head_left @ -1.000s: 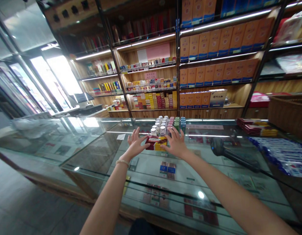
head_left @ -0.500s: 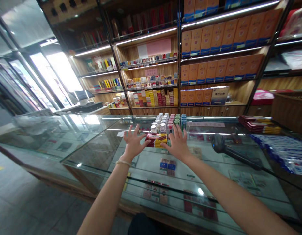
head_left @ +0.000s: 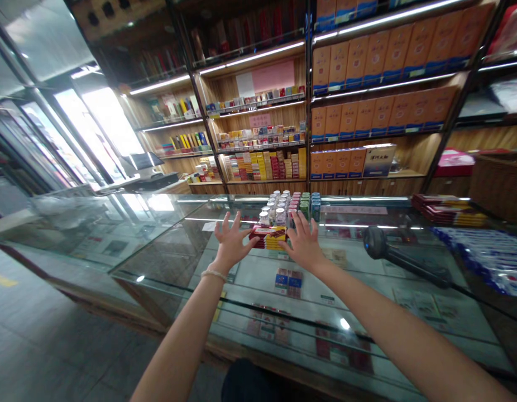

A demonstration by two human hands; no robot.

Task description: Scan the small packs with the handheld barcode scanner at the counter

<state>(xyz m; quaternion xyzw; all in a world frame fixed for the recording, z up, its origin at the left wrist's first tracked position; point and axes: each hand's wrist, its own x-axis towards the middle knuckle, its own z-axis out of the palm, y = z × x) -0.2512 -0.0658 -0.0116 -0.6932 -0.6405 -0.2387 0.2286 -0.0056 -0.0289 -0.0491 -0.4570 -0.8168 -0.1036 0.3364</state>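
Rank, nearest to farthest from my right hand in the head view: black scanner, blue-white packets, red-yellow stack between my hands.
1. Red-yellow stack, left of your right hand.
2. Black scanner, to its right.
3. Blue-white packets, farther right.

windows (head_left: pixel 105 120) blown out | shelf strips (head_left: pixel 252 57) bright | countertop (head_left: pixel 175 251) glare | edges stretched, blurry

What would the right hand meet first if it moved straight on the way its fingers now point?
Probably the pink containers or the green containers beside them, just beyond the right hand in this view; exact depth is unclear.
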